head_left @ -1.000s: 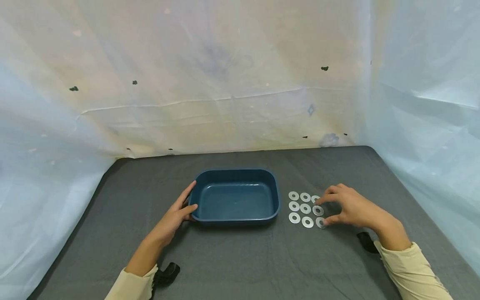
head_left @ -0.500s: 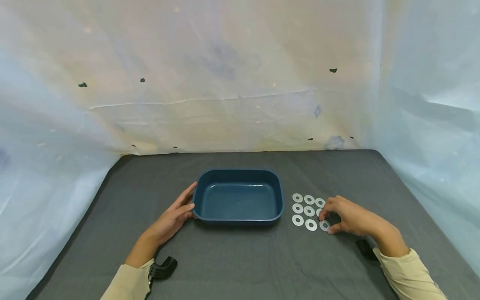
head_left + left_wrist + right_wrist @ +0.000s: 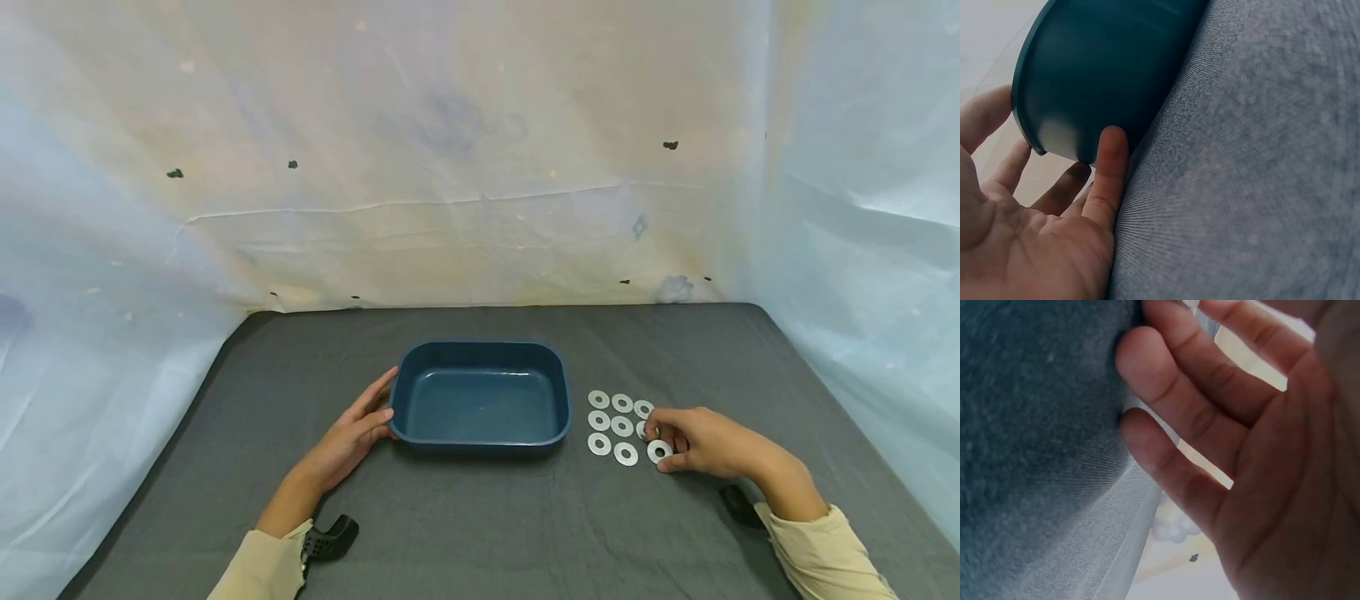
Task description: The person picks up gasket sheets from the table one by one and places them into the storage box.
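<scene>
A dark blue rectangular tray (image 3: 480, 442) sits on the grey cloth. My left hand (image 3: 345, 442) rests at its left end, fingers fairly straight and spread; in the left wrist view the fingertips touch the tray's end wall (image 3: 1085, 81). Several flat silver washers (image 3: 622, 427) lie in rows to the right of the tray. At the near right corner of these rows, my right hand (image 3: 712, 442) pinches one washer (image 3: 659, 452) by its edge between thumb and fingers. Curled fingers partly cover another washer behind it. In the right wrist view the right hand (image 3: 1260, 444) has its lower fingertips down at the cloth.
Grey cloth (image 3: 465, 533) covers the table. A pale sheet (image 3: 465, 150) hangs behind the far edge, and bluish sheets (image 3: 870, 250) close off both sides. Each wrist carries a black camera mount (image 3: 333, 540).
My right hand has come down toward the near right washer and its fingers have closed in on that washer's edge. The left hand stays at the tray; the head view has shifted slightly.
</scene>
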The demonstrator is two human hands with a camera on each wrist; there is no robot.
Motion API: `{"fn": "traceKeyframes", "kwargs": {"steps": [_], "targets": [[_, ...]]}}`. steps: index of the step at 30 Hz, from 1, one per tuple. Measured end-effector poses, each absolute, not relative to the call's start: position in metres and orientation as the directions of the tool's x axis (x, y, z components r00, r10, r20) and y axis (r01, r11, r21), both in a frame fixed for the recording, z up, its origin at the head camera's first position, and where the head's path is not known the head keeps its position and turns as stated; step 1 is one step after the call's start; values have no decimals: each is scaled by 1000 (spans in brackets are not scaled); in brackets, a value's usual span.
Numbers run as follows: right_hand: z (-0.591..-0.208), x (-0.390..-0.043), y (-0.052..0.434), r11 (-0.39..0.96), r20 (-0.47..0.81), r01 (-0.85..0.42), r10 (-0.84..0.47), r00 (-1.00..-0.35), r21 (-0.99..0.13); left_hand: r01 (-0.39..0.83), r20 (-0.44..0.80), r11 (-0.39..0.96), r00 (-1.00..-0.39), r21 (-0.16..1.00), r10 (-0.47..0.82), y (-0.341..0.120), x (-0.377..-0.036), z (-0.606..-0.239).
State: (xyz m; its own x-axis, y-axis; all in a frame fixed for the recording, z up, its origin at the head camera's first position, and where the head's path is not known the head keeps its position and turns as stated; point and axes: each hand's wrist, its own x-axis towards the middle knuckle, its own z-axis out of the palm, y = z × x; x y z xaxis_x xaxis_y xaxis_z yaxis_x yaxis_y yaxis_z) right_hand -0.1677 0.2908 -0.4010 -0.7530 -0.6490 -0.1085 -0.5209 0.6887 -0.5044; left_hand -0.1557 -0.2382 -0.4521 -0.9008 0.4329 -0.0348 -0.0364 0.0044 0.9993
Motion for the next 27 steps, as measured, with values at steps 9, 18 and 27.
{"fn": "traceKeyframes", "kwargs": {"steps": [9,18,27], "targets": [[-402,-167,293,662,-154,-496,-673,-723,-562,-20,-18,0,-910,1000,414,-238,-155,-453],[-400,-168,295,640,-135,-515,-692,-710,-571,-55,-55,8,-936,998,348,-236,-154,-450],[-397,-169,297,687,-88,-512,-637,-766,-515,-20,-25,24,-968,1000,251,-231,-145,-455]]}}
